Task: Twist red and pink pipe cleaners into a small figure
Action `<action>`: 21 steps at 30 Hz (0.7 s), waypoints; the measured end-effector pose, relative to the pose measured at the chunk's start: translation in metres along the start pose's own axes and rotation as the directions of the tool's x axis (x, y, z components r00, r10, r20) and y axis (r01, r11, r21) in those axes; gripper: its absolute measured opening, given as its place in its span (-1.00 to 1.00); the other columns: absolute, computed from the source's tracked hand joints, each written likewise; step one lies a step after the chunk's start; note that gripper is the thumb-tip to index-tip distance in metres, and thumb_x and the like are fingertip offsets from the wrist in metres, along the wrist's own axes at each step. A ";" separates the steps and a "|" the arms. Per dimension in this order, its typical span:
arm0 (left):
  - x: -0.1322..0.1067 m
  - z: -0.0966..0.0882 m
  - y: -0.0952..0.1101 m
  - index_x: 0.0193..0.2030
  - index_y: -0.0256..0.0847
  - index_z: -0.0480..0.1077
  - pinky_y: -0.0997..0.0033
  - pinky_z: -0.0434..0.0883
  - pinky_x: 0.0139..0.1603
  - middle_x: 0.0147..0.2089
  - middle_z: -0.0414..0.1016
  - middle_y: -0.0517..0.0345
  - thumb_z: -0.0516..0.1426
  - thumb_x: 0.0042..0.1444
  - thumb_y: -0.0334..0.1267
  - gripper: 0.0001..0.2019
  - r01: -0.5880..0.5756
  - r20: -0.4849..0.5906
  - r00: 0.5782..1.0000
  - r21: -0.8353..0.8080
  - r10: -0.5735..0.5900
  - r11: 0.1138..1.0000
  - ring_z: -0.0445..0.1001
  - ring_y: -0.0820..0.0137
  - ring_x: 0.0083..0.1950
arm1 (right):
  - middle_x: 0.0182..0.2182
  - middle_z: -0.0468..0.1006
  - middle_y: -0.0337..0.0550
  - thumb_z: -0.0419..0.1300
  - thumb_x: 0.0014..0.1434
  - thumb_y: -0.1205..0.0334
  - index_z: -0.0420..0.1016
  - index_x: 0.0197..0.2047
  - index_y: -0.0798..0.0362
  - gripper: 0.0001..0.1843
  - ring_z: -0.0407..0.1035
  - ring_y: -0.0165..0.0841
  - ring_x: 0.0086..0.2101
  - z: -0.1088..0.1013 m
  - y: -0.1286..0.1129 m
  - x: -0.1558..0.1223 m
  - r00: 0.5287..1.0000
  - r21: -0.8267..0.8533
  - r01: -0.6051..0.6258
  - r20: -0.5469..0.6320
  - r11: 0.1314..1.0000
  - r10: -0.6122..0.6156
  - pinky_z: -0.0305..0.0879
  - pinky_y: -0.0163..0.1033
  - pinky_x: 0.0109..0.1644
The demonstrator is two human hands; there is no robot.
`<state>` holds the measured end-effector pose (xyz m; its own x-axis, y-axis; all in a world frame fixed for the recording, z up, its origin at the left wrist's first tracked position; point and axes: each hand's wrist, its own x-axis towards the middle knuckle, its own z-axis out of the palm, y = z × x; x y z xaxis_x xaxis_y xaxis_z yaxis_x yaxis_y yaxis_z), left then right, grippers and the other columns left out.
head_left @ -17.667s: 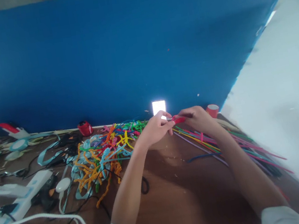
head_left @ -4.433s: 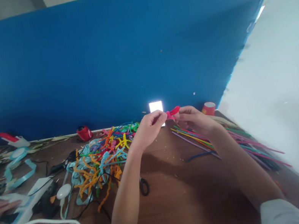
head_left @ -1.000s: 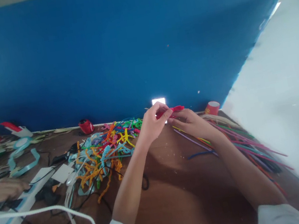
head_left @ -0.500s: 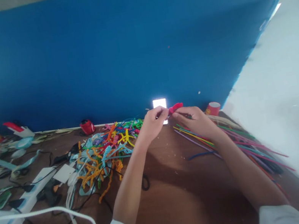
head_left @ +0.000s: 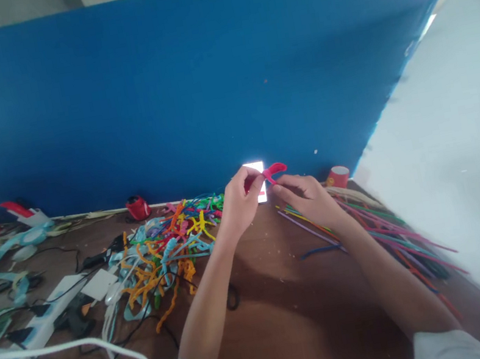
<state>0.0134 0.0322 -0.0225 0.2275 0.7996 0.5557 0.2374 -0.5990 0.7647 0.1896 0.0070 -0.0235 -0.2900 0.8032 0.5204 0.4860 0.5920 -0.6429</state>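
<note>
The left hand (head_left: 241,201) has its thumb and fingers clamped on a bent, pinkish-red piece of soft, fuzzy material (head_left: 276,169), which is raised above the brown wooden surface (head_left: 289,325). The right hand (head_left: 310,197) is just beside it, and its fingertips are at the lower end of this piece; I cannot tell if they pinch it firmly. Behind the left hand stands a phone with a bright white screen (head_left: 262,195), partly hidden, near the tall blue panel (head_left: 205,86).

To the left of the hands lies a tangled heap of orange, light blue, yellow and green fuzzy stems (head_left: 145,273). Under and beside the right forearm, long thin straight stems of many colours (head_left: 410,233) are spread, and a red paper cup (head_left: 338,177) stands near them. Farther left is a white power strip (head_left: 54,311) with cables.
</note>
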 end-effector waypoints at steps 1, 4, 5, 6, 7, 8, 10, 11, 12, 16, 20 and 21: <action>-0.001 0.001 0.001 -0.21 -0.21 0.37 0.40 0.28 -0.20 -0.24 0.47 0.12 0.04 0.32 -0.23 -0.86 -0.028 -0.020 0.999 0.070 0.029 0.997 0.36 0.41 -0.25 | -0.51 0.48 -0.24 0.06 0.34 -0.05 0.48 -0.32 0.04 -0.63 0.34 -0.37 -0.44 0.001 -0.001 -0.001 1.000 0.006 -0.004 0.006 1.000 0.004 0.19 -0.27 -0.30; -0.002 0.002 0.003 -0.24 -0.19 0.34 0.33 0.25 -0.12 -0.19 0.47 0.08 0.04 0.32 -0.29 -0.89 -0.135 -0.035 0.988 0.285 0.151 0.949 0.34 0.34 -0.16 | -0.54 0.46 -0.25 0.06 0.34 -0.05 0.43 -0.38 0.03 -0.61 0.33 -0.37 -0.46 0.003 -0.004 -0.002 1.000 0.023 -0.021 0.005 1.000 0.021 0.18 -0.27 -0.32; -0.002 0.003 0.003 -0.25 -0.18 0.33 0.31 0.24 -0.11 -0.19 0.47 0.08 0.03 0.32 -0.30 -0.89 -0.170 -0.030 0.981 0.337 0.192 0.926 0.32 0.32 -0.15 | -0.54 0.45 -0.25 0.06 0.34 -0.05 0.42 -0.39 0.03 -0.62 0.32 -0.37 -0.46 0.003 -0.005 -0.003 1.000 0.027 -0.024 -0.002 0.999 0.024 0.18 -0.26 -0.33; -0.002 0.003 0.004 -0.26 -0.17 0.32 0.30 0.23 -0.10 -0.19 0.47 0.07 0.03 0.32 -0.29 -0.88 -0.199 -0.023 0.974 0.374 0.223 0.906 0.31 0.30 -0.14 | -0.54 0.45 -0.25 0.07 0.34 -0.04 0.42 -0.38 0.03 -0.63 0.32 -0.37 -0.47 0.004 -0.006 -0.003 1.000 0.032 -0.023 -0.008 0.999 0.024 0.18 -0.26 -0.33; -0.002 0.003 0.004 -0.27 -0.17 0.31 0.29 0.23 -0.10 -0.19 0.47 0.06 0.03 0.32 -0.29 -0.88 -0.217 -0.021 0.969 0.395 0.244 0.893 0.30 0.30 -0.14 | -0.55 0.44 -0.26 0.06 0.34 -0.03 0.42 -0.38 0.03 -0.63 0.31 -0.38 -0.47 0.005 -0.006 -0.004 1.000 0.037 -0.020 -0.012 0.999 0.020 0.18 -0.26 -0.32; -0.002 0.003 0.004 -0.27 -0.17 0.31 0.29 0.23 -0.10 -0.19 0.46 0.06 0.02 0.32 -0.29 -0.88 -0.223 -0.025 0.967 0.402 0.254 0.888 0.30 0.29 -0.14 | -0.55 0.44 -0.26 0.05 0.35 -0.02 0.41 -0.38 0.03 -0.63 0.31 -0.38 -0.47 0.006 -0.007 -0.004 1.000 0.041 -0.015 -0.012 0.999 0.015 0.18 -0.26 -0.32; -0.002 0.003 0.005 -0.27 -0.17 0.31 0.29 0.24 -0.11 -0.19 0.46 0.06 0.03 0.31 -0.31 -0.89 -0.206 -0.046 0.970 0.366 0.239 0.908 0.32 0.30 -0.15 | -0.55 0.44 -0.26 0.02 0.37 -0.01 0.38 -0.42 0.02 -0.61 0.31 -0.38 -0.47 0.008 -0.007 -0.003 1.000 0.035 -0.001 0.006 0.999 0.001 0.18 -0.26 -0.31; -0.002 0.002 0.006 -0.27 -0.17 0.31 0.31 0.26 -0.12 -0.20 0.47 0.06 0.03 0.31 -0.31 -0.89 -0.186 -0.050 0.976 0.318 0.213 0.929 0.33 0.31 -0.15 | -0.56 0.44 -0.25 0.01 0.37 0.00 0.36 -0.45 0.02 -0.59 0.31 -0.39 -0.47 0.008 -0.006 -0.003 1.000 0.029 0.006 0.022 1.000 -0.006 0.18 -0.26 -0.30; -0.003 0.002 0.007 -0.27 -0.17 0.31 0.33 0.27 -0.14 -0.21 0.47 0.07 0.04 0.30 -0.31 -0.90 -0.162 -0.046 0.983 0.256 0.180 0.953 0.35 0.33 -0.17 | -0.57 0.43 -0.25 -0.01 0.38 0.00 0.35 -0.47 0.03 -0.57 0.31 -0.39 -0.47 0.009 -0.005 -0.002 0.999 0.025 0.011 0.038 1.000 -0.011 0.18 -0.25 -0.30; -0.003 -0.001 0.011 -0.29 -0.19 0.33 0.42 0.29 -0.24 -0.31 0.45 0.13 0.05 0.30 -0.26 -0.86 -0.096 0.029 0.995 0.045 0.095 0.994 0.37 0.42 -0.29 | -0.56 0.39 -0.28 0.02 0.36 -0.03 0.41 -0.42 0.04 -0.58 0.25 -0.42 -0.50 0.008 0.006 0.001 0.998 0.058 -0.006 0.065 0.998 0.002 0.15 -0.27 -0.35; -0.003 -0.003 0.014 -0.34 -0.22 0.32 0.46 0.25 -0.28 -0.36 0.42 0.17 0.02 0.32 -0.25 -0.80 -0.114 0.104 0.988 -0.005 0.114 0.994 0.32 0.47 -0.34 | -0.56 0.39 -0.27 0.09 0.31 -0.06 0.47 -0.44 0.06 -0.57 0.21 -0.43 -0.50 0.004 0.017 0.002 0.994 0.075 -0.060 0.091 0.995 0.053 0.13 -0.28 -0.38; -0.004 -0.003 0.015 -0.34 -0.22 0.32 0.46 0.25 -0.28 -0.36 0.41 0.17 0.02 0.32 -0.24 -0.79 -0.121 0.127 0.985 -0.002 0.120 0.993 0.32 0.47 -0.34 | -0.56 0.39 -0.27 0.10 0.30 -0.06 0.46 -0.46 0.07 -0.57 0.21 -0.42 -0.50 0.003 0.019 0.002 0.993 0.090 -0.076 0.092 0.993 0.067 0.13 -0.28 -0.38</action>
<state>0.0128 0.0207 -0.0121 0.3721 0.7100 0.5978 0.2059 -0.6912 0.6927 0.1964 0.0198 -0.0364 -0.3316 0.8438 0.4219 0.4306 0.5333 -0.7282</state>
